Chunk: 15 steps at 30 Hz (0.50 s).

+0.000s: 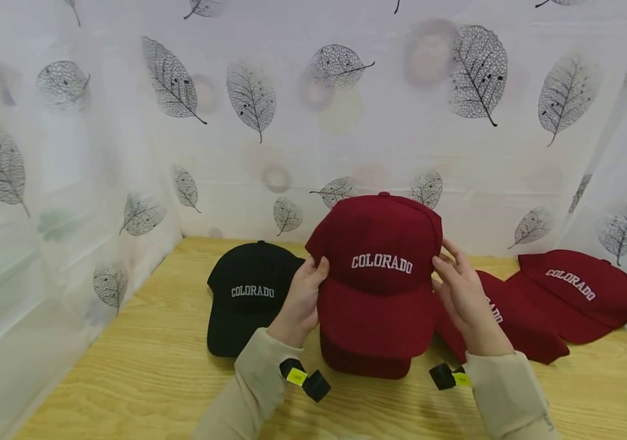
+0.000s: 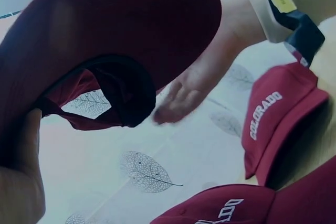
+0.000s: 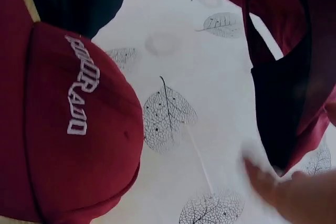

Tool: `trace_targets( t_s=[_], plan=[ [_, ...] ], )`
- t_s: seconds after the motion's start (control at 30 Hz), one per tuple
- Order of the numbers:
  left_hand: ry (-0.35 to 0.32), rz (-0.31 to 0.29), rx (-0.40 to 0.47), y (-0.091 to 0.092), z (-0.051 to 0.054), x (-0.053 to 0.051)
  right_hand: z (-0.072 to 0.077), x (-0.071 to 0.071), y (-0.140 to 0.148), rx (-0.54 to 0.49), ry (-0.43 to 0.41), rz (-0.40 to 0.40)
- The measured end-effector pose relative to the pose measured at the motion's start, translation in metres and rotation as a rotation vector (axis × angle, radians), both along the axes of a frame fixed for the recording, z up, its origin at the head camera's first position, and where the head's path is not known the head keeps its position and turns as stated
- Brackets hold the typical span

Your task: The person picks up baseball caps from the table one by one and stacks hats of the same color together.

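A red cap [image 1: 382, 244] with white COLORADO lettering is raised upright, its brim toward the head camera. My left hand [image 1: 299, 302] grips its left side, thumb in front; in the left wrist view that hand [image 2: 21, 177] is partly cut off beside the brim [image 2: 178, 19]. At the cap's right edge is my right hand [image 1: 464, 299], its fingers mostly straight and its thumb close to the fabric. The right wrist view shows the right hand [image 3: 294, 192] with a blurred thumb apart from the dark lining [image 3: 278, 108]. Another red cap [image 1: 365, 365] shows below the raised one.
On the wooden table [image 1: 143, 366], a black COLORADO cap [image 1: 253, 275] lies left of the raised cap. Two red caps lie on the right, one [image 1: 522, 318] partly behind my right hand, the other [image 1: 594, 287] farther right. A leaf-patterned curtain [image 1: 302, 146] hangs behind.
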<state>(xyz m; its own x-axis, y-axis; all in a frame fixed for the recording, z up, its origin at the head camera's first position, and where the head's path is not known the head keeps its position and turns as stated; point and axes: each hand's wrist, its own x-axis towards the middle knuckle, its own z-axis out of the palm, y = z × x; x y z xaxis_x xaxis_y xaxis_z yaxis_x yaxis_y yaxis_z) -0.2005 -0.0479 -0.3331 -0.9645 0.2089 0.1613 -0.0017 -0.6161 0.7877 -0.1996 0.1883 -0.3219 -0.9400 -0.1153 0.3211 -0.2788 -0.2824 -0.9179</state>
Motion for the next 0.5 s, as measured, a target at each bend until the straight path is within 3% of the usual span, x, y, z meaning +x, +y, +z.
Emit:
trace_targets(
  t_s=[0.13,0.33,0.5],
  plan=[
    [-0.008,-0.008,-0.011,0.0,-0.0006,0.001,-0.002,-0.0017,0.0011,-0.04,0.019,0.003],
    [-0.018,0.019,-0.017,0.0009,-0.0008,0.0012,-0.0064,-0.0058,0.0042,-0.226,0.054,0.132],
    [-0.108,0.148,-0.039,0.0052,-0.0046,-0.0018,-0.0068,-0.0066,0.0035,-0.271,-0.038,0.089]
  ],
)
